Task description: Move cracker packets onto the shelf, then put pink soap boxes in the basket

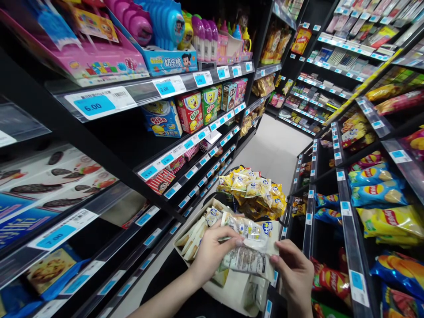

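Observation:
My left hand [215, 247] pinches the left side of a pale, partly see-through snack packet [247, 260] with a blue logo and printed text. My right hand [294, 274] grips the packet's right edge between thumb and fingers. Beneath both hands is an open cardboard box [228, 289], with similar packets [192, 240] standing in a row along its left side. More packets in the box are partly hidden by my hands. Just beyond the box lies a heap of yellow and white snack packets [253, 187], in a dark holder that is mostly covered.
Shelves on the left carry boxed sweets [189, 110], toy-shaped candy [168, 24] and price tags [99, 102]. Bagged chips [377, 194] fill the shelves close on the right. Pale floor [274, 141] runs down the narrow aisle to stationery shelves [334, 57] at the far end.

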### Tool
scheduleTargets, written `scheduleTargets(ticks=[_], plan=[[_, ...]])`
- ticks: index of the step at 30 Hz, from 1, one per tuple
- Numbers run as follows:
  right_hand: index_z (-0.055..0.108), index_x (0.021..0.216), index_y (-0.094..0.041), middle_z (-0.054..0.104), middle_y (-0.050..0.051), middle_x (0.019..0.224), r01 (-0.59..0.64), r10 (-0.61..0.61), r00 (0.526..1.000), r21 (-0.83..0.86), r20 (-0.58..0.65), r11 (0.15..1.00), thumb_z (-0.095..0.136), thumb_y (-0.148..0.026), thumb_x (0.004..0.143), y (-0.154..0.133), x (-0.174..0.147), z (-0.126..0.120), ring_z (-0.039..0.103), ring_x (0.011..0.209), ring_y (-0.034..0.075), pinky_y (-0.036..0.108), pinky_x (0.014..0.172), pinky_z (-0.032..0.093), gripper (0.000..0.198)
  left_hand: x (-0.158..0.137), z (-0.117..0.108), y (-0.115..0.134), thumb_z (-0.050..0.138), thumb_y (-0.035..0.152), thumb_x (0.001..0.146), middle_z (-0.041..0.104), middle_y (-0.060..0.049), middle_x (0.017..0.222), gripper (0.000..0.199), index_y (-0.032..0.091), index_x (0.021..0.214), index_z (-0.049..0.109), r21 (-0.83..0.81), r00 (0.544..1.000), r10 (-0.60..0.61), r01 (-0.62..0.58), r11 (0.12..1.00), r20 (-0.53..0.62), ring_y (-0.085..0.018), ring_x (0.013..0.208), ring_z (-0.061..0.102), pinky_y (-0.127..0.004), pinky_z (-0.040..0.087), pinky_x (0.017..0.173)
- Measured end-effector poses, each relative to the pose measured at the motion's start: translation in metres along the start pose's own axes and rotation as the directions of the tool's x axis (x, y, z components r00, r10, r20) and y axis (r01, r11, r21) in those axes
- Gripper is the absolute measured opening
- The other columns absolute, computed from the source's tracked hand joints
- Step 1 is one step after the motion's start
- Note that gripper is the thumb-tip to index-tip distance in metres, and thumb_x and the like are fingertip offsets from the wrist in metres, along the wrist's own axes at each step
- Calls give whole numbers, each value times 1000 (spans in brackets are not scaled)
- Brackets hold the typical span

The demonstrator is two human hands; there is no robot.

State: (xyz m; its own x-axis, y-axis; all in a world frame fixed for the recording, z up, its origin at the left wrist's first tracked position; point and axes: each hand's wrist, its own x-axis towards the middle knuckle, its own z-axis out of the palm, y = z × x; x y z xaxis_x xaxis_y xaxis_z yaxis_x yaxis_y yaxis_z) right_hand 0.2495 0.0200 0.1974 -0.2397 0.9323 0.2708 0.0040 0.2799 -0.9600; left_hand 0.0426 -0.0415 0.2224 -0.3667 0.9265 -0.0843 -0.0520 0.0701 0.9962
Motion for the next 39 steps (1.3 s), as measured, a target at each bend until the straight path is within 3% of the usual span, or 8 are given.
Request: scheduleTargets(ticks=[4, 11, 16, 21, 24, 29, 34, 39], plan=[[75, 96, -29, 69, 3, 79, 67, -66, 998, -27, 24, 997, 79, -20, 70, -2, 1, 4, 66, 73, 15, 23, 61, 57, 27, -1, 3, 2, 71, 45, 72, 65, -9, 114, 29, 19, 58, 68, -2, 1000, 8, -8, 1000, -17, -30, 114, 53, -41, 37, 105], [73, 86, -27, 66, 0, 76, 199, -186, 979, -203, 84, 959, 68, -16, 81, -7, 10, 7, 62, 70, 12, 20, 58, 49, 13, 2, 4, 6, 67, 42, 74, 58, -9, 116, 29, 18, 58, 64, 49, 1000, 26, -26, 998, -2, -28, 111, 50, -38, 35, 104], [59, 68, -22, 55, -3, 65, 96, -99, 995, -220, 1, 971, 59, -26, 89, -5, 13, 14, 52, 62, 10, 20, 56, 42, 21, -3, 6, 5, 65, 39, 76, 56, -8, 112, 28, 18, 57, 62, 90, 996, 78, -81, 993, 34, -26, 109, 50, -35, 38, 99], [52, 68, -21, 51, -4, 63, -2, -14, 997, -217, -72, 976, 54, -34, 92, -5, 8, 17, 48, 57, 10, 19, 54, 40, 27, -5, 10, 3, 64, 37, 79, 55, -10, 123, 29, 18, 57, 61, 58, 996, 73, -71, 996, -50, -29, 115, 50, -37, 36, 100], [56, 70, -21, 56, -4, 63, -48, 38, 998, -221, -51, 974, 58, -36, 89, -5, 5, 11, 52, 58, 10, 18, 55, 42, 24, -2, 11, 2, 73, 33, 74, 60, -11, 126, 19, 18, 68, 64, -147, 999, 12, -18, 989, -39, -30, 119, 51, -38, 37, 99], [62, 83, -24, 61, -4, 70, -88, 67, 987, -139, -149, 986, 70, -32, 80, -4, -1, 0, 57, 60, 10, 17, 56, 47, 12, -1, 10, 0, 77, 29, 74, 70, -9, 117, 25, 22, 90, 59, -539, 988, -113, 151, 829, 103, -25, 98, 66, -34, 46, 82], [70, 65, -23, 66, 0, 62, -95, 108, 991, -146, 85, 985, 62, -35, 85, -4, -8, -13, 60, 58, 14, 22, 55, 46, 24, -8, 7, -2, 71, 28, 77, 66, -7, 126, 13, 18, 69, 70, -496, 959, -186, 272, 825, 216, -29, 111, 61, -35, 43, 90], [79, 79, -28, 76, 5, 77, -145, 202, 950, -241, 236, 960, 59, -39, 86, -4, -18, -23, 68, 74, 21, 29, 70, 53, 24, -7, -6, -7, 67, 24, 76, 63, -9, 132, 12, 17, 74, 77, -480, 923, -214, 354, 803, 321, -34, 126, 51, -40, 39, 100]])
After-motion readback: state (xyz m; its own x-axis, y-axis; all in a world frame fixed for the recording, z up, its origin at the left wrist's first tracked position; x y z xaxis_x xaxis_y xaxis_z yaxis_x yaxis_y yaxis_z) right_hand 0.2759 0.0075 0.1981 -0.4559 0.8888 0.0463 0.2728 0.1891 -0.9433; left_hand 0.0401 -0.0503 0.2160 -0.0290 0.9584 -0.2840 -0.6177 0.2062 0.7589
